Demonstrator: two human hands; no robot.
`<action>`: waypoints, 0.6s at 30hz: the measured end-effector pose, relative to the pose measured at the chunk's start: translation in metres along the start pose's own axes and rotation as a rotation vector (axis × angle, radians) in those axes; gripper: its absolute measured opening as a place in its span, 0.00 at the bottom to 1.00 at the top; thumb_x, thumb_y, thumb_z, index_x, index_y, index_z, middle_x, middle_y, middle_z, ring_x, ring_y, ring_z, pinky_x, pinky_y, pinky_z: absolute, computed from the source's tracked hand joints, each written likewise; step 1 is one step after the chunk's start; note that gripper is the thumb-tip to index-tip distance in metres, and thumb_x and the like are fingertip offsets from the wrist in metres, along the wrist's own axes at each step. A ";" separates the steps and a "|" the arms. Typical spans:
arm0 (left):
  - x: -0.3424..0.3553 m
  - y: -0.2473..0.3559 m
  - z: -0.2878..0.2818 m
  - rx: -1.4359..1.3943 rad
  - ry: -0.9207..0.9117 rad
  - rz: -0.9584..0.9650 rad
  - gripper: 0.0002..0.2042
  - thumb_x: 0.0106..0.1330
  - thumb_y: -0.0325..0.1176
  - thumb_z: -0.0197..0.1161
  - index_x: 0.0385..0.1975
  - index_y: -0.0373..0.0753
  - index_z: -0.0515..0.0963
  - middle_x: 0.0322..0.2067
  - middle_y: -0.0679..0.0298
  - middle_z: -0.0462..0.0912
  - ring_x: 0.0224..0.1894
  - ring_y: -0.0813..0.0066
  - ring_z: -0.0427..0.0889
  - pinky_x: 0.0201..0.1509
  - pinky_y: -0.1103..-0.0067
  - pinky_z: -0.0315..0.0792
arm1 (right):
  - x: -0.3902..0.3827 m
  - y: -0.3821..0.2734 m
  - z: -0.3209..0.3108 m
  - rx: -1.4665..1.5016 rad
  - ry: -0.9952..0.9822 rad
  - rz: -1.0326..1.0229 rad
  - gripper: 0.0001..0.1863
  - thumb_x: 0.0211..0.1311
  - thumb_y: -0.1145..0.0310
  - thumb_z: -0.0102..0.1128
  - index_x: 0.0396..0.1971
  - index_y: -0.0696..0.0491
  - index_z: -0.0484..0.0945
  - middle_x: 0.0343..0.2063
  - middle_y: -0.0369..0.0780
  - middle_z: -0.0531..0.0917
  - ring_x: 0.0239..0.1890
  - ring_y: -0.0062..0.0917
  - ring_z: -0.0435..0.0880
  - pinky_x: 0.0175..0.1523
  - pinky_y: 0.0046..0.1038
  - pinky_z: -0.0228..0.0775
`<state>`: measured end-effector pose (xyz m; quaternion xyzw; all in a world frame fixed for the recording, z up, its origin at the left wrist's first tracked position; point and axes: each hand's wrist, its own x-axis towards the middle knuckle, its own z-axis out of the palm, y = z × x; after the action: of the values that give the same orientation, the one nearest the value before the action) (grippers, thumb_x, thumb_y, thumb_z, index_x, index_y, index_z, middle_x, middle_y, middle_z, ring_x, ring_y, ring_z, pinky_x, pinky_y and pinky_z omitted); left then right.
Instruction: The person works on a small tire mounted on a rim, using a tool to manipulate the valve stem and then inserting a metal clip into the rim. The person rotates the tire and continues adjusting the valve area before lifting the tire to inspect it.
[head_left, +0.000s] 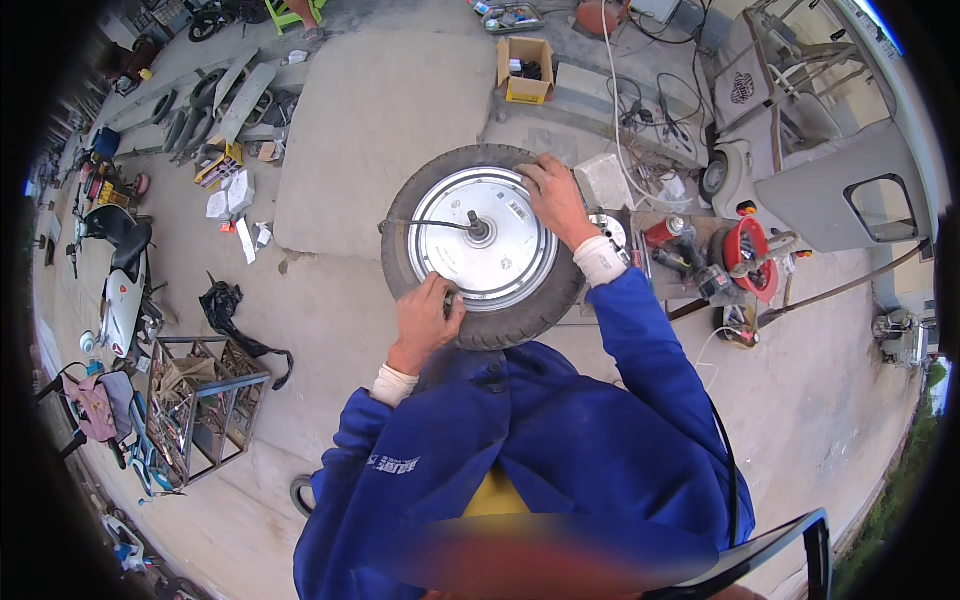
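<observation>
A scooter wheel lies face up before me, its black tire around a silver hub. An axle stub stands at the hub's centre, and a black cable runs from it to the left over the tire. My left hand is closed at the near left side of the tire, its bent fingers at the rim edge. A small dark patch by its thumb cannot be made out. Across the wheel, my right hand grips the far right side of the tire, fingertips at the rim.
Right of the wheel, a low bench holds a red spray can, a cordless power tool and a red basin. An open cardboard box is farther off. At left are a metal rack, a black bag and a white scooter.
</observation>
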<state>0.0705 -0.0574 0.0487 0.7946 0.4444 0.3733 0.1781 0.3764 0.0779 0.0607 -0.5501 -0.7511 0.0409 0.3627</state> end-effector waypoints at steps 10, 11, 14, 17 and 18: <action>0.037 0.072 0.016 -0.673 0.266 -0.062 0.08 0.83 0.20 0.49 0.56 0.34 0.72 0.60 0.49 0.78 0.57 0.63 0.81 0.61 0.67 0.79 | -0.090 -0.143 -0.026 0.596 -0.179 0.019 0.43 0.65 0.80 0.72 0.80 0.56 0.67 0.55 0.50 0.85 0.51 0.44 0.87 0.59 0.40 0.81; 0.042 0.077 0.022 -0.675 0.276 -0.057 0.09 0.84 0.22 0.51 0.59 0.34 0.72 0.62 0.49 0.78 0.60 0.60 0.81 0.64 0.67 0.78 | -0.091 -0.147 -0.023 0.565 -0.133 0.036 0.46 0.62 0.82 0.72 0.82 0.57 0.64 0.55 0.53 0.85 0.52 0.47 0.87 0.59 0.43 0.81; 0.047 0.074 0.031 -0.608 0.219 0.003 0.15 0.85 0.27 0.56 0.66 0.34 0.70 0.67 0.46 0.76 0.68 0.52 0.78 0.72 0.64 0.73 | -0.094 -0.138 -0.021 0.505 -0.063 0.068 0.48 0.62 0.84 0.70 0.83 0.57 0.61 0.57 0.54 0.84 0.54 0.49 0.87 0.57 0.44 0.82; 0.055 0.079 0.028 -0.506 0.152 0.066 0.23 0.85 0.31 0.58 0.74 0.34 0.65 0.74 0.45 0.71 0.76 0.47 0.71 0.80 0.59 0.65 | -0.087 -0.119 -0.033 0.502 -0.084 0.087 0.44 0.67 0.84 0.66 0.82 0.59 0.60 0.54 0.52 0.90 0.51 0.45 0.93 0.57 0.38 0.84; 0.057 0.080 0.026 -0.472 0.137 0.083 0.25 0.85 0.32 0.58 0.77 0.33 0.63 0.76 0.44 0.68 0.79 0.47 0.68 0.82 0.57 0.62 | -0.082 -0.112 -0.038 0.527 -0.119 0.093 0.44 0.67 0.84 0.66 0.82 0.58 0.59 0.50 0.51 0.91 0.49 0.45 0.94 0.56 0.37 0.84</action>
<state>0.1547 -0.0514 0.1059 0.7214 0.3232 0.5267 0.3126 0.3201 -0.0495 0.0990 -0.4672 -0.7085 0.2839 0.4463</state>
